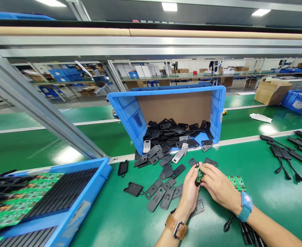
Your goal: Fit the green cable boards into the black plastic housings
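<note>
My left hand (190, 190) is closed around a small green circuit board (199, 176) with black parts at its ends, perhaps a black casing; the fingers hide much of it. From the other side, the fingers of my right hand (217, 185) pinch the same board. Another green circuit board (237, 183) lies on the bench just behind my right hand. Loose flat black plastic covers (156, 199) are scattered to the left of my hands. Beneath my right forearm lie several black cables (245, 233), partly hidden by it.
A blue bin (166, 90) tipped on its side spills black covers toward me. At the left stands a blue tray (89, 192) with green boards and black pieces. Black cabled units (281, 154) lie at the right. A metal post (50, 99) slants down at the left.
</note>
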`<move>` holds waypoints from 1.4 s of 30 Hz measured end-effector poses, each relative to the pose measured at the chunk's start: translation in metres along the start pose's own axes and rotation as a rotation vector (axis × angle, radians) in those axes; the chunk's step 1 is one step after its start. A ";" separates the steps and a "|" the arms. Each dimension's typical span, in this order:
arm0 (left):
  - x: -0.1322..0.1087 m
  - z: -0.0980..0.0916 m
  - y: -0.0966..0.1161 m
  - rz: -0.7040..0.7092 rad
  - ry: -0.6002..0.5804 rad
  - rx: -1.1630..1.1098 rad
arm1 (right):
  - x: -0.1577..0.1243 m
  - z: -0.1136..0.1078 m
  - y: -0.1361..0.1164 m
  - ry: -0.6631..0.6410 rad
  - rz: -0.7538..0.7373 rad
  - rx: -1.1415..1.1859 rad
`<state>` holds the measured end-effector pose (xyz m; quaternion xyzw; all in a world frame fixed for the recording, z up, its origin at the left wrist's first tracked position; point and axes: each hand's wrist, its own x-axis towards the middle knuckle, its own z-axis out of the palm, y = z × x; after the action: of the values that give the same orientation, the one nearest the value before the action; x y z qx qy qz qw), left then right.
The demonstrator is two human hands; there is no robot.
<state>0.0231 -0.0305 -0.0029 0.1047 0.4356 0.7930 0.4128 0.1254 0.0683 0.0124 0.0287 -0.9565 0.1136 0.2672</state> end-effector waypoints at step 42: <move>-0.014 0.020 0.007 0.313 0.054 -0.089 | 0.002 0.018 -0.025 0.040 0.716 0.768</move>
<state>0.0382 -0.0310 0.0171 0.1316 0.3896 0.8685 0.2768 0.1173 0.0401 0.0032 -0.2064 -0.7906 0.5407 0.2000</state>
